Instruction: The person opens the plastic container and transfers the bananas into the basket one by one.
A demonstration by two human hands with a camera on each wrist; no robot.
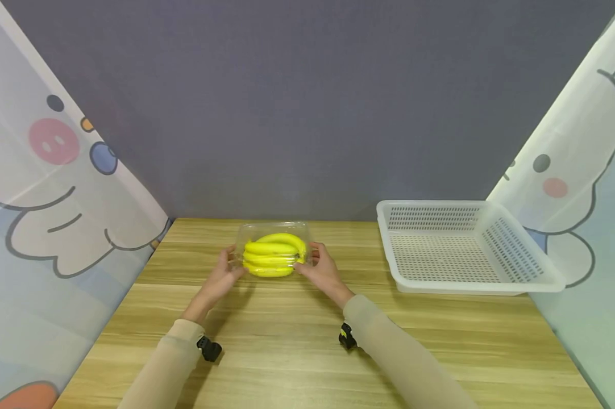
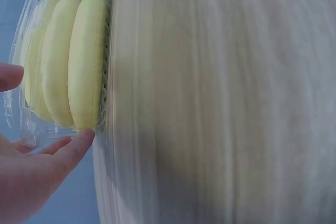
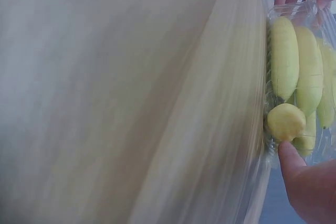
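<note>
dark grey backing stands behind your wooden worktop. head view: the clear container of bananas is at the far side, left of the white basket; your left grip and right grip grasp its opposite ends. left wrist view: your digits bracket one end. right wrist view: your thumb meets the plastic beside a rounded banana end. expect thin, slippery, flexible walls and modest weight; hold the ends low, without squeezing.
</note>
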